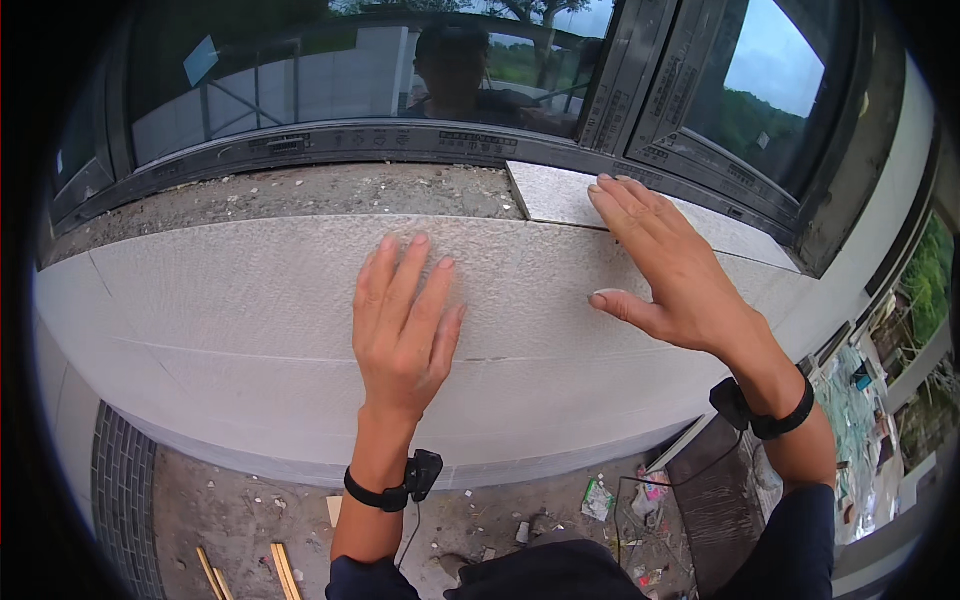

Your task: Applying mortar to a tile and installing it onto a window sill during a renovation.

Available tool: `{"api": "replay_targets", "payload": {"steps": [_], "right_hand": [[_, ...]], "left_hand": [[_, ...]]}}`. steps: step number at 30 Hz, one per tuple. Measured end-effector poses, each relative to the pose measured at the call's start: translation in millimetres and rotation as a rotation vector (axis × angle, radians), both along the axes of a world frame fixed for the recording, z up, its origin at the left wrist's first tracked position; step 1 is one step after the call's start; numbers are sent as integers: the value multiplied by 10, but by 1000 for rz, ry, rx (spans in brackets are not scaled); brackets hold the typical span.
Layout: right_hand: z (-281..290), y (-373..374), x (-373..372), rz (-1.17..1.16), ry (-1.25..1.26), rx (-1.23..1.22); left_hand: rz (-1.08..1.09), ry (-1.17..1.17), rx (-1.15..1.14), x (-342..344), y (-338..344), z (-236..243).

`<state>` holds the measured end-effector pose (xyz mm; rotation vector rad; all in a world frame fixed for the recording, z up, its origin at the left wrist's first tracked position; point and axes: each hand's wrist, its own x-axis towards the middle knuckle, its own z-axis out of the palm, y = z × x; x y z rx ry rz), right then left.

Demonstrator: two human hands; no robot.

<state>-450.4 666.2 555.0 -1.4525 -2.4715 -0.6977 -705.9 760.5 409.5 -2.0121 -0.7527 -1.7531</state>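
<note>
My left hand (402, 325) lies with outstretched fingers against the pale textured stone facing (250, 290) below the window, its fingertips just short of the top edge. My right hand (665, 265) is spread, with its fingertips over a light sill tile (560, 194) and its thumb held out to the left. That tile sits on the right part of the ledge, close to the window frame. Left of it the ledge (330, 192) is bare rough mortar with crumbs. Neither hand holds anything.
A dark window frame (400, 140) with reflective glass runs behind the ledge. Below, the floor (250, 500) carries debris, wooden strips (285, 570) and a green packet (598, 500). Dark brick tiling (125, 490) stands at left. Cables hang from both wristbands.
</note>
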Motion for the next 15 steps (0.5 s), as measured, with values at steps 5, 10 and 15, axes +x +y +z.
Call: {"api": "replay_targets", "payload": {"steps": [5,10,15], "right_hand": [[-874,-199,-350,-20,44,94],[-1533,134,-481,-92,51,269],[-1739,275,-552,-97,67,368]], "left_hand": [[158,59,-159,-319,60,-700],[212,104,-161,-427,211,-995],[188,99,-166,-436,264,-1070]]}}
